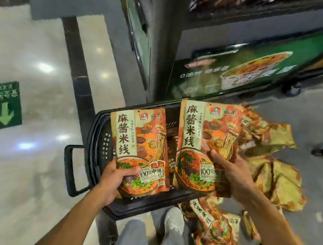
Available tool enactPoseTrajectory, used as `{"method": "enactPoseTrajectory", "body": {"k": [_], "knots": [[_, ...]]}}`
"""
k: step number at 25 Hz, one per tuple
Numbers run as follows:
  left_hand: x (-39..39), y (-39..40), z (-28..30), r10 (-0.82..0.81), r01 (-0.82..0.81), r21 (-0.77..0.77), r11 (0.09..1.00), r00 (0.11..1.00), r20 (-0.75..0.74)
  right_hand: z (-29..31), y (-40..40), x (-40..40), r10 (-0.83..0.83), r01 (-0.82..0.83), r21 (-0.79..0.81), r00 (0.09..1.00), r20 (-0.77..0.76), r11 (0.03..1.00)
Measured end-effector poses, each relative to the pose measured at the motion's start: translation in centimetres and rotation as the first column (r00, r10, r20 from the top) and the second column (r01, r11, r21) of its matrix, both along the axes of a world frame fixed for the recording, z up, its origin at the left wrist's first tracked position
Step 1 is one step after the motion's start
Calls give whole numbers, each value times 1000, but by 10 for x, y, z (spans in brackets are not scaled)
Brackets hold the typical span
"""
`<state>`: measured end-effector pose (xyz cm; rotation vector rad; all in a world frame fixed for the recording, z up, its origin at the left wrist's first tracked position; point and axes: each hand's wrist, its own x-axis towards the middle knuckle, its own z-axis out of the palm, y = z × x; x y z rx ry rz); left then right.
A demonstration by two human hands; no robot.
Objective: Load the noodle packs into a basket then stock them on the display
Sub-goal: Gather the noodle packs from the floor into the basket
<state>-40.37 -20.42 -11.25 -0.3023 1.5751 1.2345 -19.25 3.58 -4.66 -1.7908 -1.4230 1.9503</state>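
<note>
Shop floor (24, 168), glossy tile. Left hand (114, 179) and right hand (232, 173) each grip one noodle pack (138, 145) (204, 142) by its lower edge, above black basket (96, 135). Loose packs (274, 172) beside. Pouches likely light, pliable, slick. Display (240, 74) beyond.

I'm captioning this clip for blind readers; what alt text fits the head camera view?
A person's left hand and right hand each hold an orange-and-green noodle pack, the left pack and right pack, above a black plastic basket. More packs lie in a floor pile to the right, beside a display stand.
</note>
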Motion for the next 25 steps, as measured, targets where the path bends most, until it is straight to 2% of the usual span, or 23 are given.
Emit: {"method": "enactPoseTrajectory", "body": {"k": [5,10,15,22,25], "knots": [[14,-6,-47,117,-115,-52,992,992,39,-58,0,-17,104,-101,-49,993,54,994],[8,2,-104,169,-169,-154,973,986,-17,-137,12,-36,235,-221,-141,968,92,965],[-1,19,-178,103,-102,-234,967,995,-10,-229,28,-61,246,-214,-207,958,145,955],[2,13,-258,102,-86,-344,935,994,27,-328,25,-70,320,-217,-316,890,325,924],[-1,13,-281,80,-51,-367,929,995,66,-372,28,-61,343,-212,-383,885,315,899]]}}
